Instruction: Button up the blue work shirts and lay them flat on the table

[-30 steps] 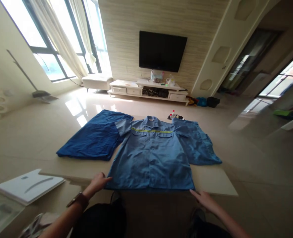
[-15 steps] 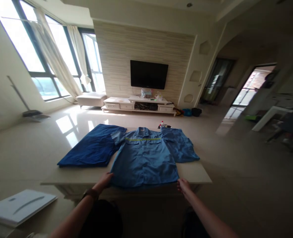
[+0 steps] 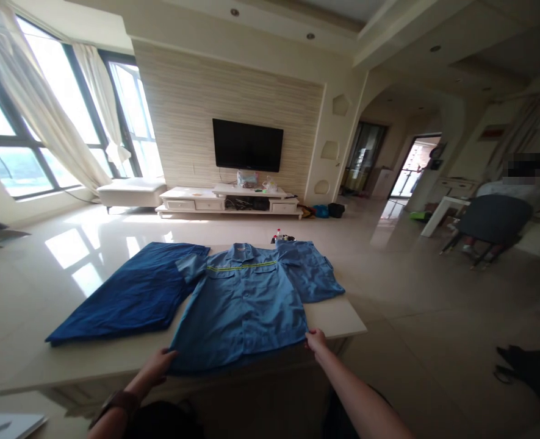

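Note:
A blue short-sleeved work shirt (image 3: 244, 311) with a yellow stripe across the chest lies spread on a low cream table (image 3: 336, 317), collar at the far side. My left hand (image 3: 158, 364) pinches its near left hem corner, and my right hand (image 3: 315, 341) pinches the near right one. The hem sits at the table's front edge. To the left lies a darker blue folded garment (image 3: 123, 299), partly under the shirt's sleeve. On the right, another blue folded garment (image 3: 315, 274) touches the other sleeve.
Behind the table's far edge a red-capped bottle (image 3: 278, 234) shows. A low TV cabinet (image 3: 233, 201) and a bench (image 3: 132, 194) stand along the wall. At right a person sits on a chair (image 3: 496, 222) by a white table. A black item (image 3: 528, 372) lies on the floor.
My view has turned to the right, so the room appears shifted left and the seated person has come into sight. Both hands keep hold of the shirt's hem corners.

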The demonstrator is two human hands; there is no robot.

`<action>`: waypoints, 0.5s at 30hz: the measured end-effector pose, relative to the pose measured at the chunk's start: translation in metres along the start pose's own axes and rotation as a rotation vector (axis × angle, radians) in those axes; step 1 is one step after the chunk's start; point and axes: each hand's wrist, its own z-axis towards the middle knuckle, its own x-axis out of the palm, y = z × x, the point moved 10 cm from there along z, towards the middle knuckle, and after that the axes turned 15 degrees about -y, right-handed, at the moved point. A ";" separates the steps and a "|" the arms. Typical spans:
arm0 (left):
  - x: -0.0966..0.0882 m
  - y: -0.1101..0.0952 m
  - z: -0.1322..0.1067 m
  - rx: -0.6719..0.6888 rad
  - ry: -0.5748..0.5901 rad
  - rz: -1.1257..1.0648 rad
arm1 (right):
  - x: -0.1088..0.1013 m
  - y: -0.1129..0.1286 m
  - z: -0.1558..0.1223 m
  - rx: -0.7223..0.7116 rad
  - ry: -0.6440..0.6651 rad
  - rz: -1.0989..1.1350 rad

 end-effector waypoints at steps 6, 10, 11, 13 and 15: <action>-0.001 0.003 0.003 0.123 0.094 0.216 | -0.020 0.006 -0.004 -0.123 0.061 -0.137; 0.006 0.005 -0.006 0.180 0.202 0.377 | -0.041 0.005 -0.014 -0.198 0.130 -0.242; 0.008 0.003 -0.012 0.204 0.240 0.418 | -0.046 0.003 -0.018 -0.212 0.147 -0.272; 0.016 -0.004 -0.030 0.264 0.348 0.474 | -0.054 -0.004 -0.027 -0.230 0.189 -0.336; 0.022 -0.013 -0.053 0.334 0.440 0.532 | -0.061 -0.012 -0.038 -0.242 0.243 -0.396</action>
